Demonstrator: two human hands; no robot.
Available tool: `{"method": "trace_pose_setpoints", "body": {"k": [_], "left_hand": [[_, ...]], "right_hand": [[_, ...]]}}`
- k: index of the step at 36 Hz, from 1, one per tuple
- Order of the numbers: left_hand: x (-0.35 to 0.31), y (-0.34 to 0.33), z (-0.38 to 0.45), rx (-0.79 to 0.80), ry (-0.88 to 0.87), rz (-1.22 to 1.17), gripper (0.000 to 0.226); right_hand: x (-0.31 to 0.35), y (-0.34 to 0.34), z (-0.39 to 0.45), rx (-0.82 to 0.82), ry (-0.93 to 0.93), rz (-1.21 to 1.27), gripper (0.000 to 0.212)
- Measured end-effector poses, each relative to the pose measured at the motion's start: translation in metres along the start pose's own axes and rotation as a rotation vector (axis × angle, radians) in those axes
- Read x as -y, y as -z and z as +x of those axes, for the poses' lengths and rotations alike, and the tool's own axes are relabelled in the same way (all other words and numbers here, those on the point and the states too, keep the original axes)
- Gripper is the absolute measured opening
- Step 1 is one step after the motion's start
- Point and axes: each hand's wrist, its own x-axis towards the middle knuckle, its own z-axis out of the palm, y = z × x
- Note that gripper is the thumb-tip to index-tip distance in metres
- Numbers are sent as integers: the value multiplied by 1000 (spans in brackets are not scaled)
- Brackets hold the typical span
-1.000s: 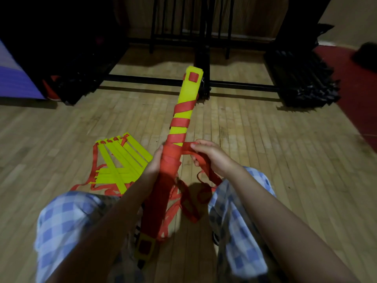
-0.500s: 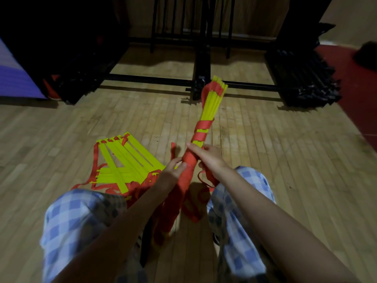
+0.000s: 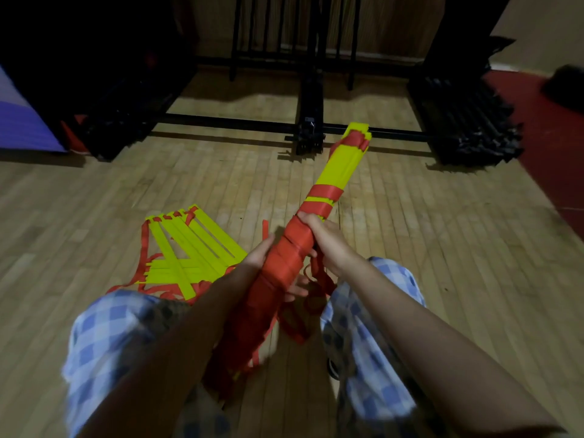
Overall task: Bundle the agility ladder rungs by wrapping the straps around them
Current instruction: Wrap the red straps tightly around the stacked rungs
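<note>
Setting: A dim hall with a pale wooden floor is stretching toward black metal racks along the far wall.

Right hand: The right hand is curling its fingers over the top of the bundle of rungs, apparently pinching a red strap against it; the loose strap is trailing down below the wrist.

Left hand: The left hand is cupping the bundle from the other side, thumb up along the left side and fingertips showing beneath, so it is gripping the wrapped section.

Why held so: Judging by the pose, one hand is steadying the stack while the other is keeping tension on the strap so the turns are lying tight rather than slipping.

Bundle: The yellow rungs are pointing up and away to the right, the near half already covered in red turns, the middle carrying two separate red bands, the far tip capped in red. The lower end is running down between the knees in blue checked trousers.

Still loose: A second ladder section is lying fanned out on the floor just left of the hands, its straps tangled around it.
</note>
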Motion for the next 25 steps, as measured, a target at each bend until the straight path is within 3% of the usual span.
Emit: {"method": "trace_pose_setpoints", "body": {"k": [3, 7, 12, 19, 23, 25], "left_hand": [[7, 4, -5, 85, 34, 24, 86], [12, -4, -10, 91, -70, 5, 68], [6, -6, -12, 69, -144, 0, 68], [3, -1, -23, 3, -162, 76, 71], [-2, 5, -25, -40, -163, 27, 76], [-3, 7, -26, -50, -186, 5, 73]], "right_hand": [[-4, 1, 3, -17, 30, -112, 45], [-12, 2, 5, -31, 102, -286, 52], [-7, 4, 4, 156, 93, -189, 59], [2, 20, 4, 363, 79, 49, 20], [9, 33, 10, 394, -5, 79, 23], [12, 36, 9, 363, 15, 82, 14]]}}
